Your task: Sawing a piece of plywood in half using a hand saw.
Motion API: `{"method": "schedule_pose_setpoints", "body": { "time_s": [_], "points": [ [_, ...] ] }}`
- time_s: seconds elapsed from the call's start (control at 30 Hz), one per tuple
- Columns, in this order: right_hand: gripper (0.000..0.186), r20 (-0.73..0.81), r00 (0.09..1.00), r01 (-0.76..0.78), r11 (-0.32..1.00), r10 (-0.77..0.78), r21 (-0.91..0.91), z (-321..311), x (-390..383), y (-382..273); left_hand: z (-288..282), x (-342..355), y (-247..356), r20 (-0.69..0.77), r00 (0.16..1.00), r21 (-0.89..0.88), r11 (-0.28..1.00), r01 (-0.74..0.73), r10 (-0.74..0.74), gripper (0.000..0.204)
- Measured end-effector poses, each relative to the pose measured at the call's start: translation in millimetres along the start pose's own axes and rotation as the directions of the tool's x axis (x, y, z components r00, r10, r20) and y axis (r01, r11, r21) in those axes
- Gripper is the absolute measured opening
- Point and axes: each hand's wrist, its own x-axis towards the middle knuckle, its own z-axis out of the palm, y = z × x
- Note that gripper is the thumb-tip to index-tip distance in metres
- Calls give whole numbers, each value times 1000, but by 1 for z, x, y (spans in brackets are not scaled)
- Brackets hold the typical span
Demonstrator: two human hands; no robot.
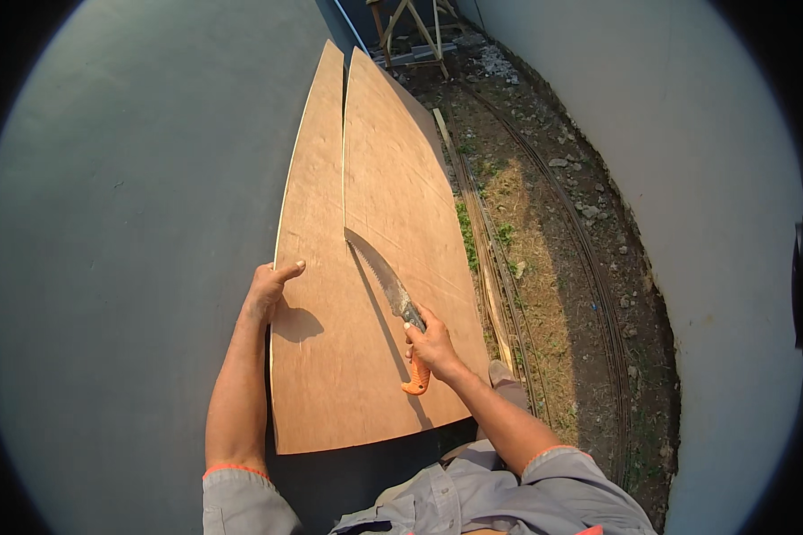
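Your grey shirt (451,495), with orange-trimmed sleeves, sits nearest; just beyond it lies the brown plywood sheet (335,379), reaching away from you through the middle of the view. A narrow slit (343,147) runs from its far edge to the tip of the curved pruning saw (385,278). Your left hand (268,288) clasps the sheet's left edge, thumb laid over the face; how the other fingers sit beneath, you cannot tell. Your right hand (433,344) has its fingers wrapped round the saw's orange-and-black handle (418,374). Judging by its thin edge, the sheet should be fairly light and stiff, dry rather than slippery, but springy along the slit and apt to splinter there. Hold it by the outer edge of the undivided part, clear of the teeth.
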Motion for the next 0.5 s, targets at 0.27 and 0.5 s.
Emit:
{"method": "schedule_pose_setpoints", "body": {
  "time_s": [0.27, 0.5],
  "points": [
    [51, -22, 999, -28, 1000, 28, 7, -8, 3, -1, 5, 14, 18, -75, 986, 164, 974, 158, -148, 54],
    [54, 9, 999, -32, 999, 32, 26, -8, 10, 4, -8, 23, -5, -17, 1000, 42, 999, 2, -1, 39]
  ]
}}
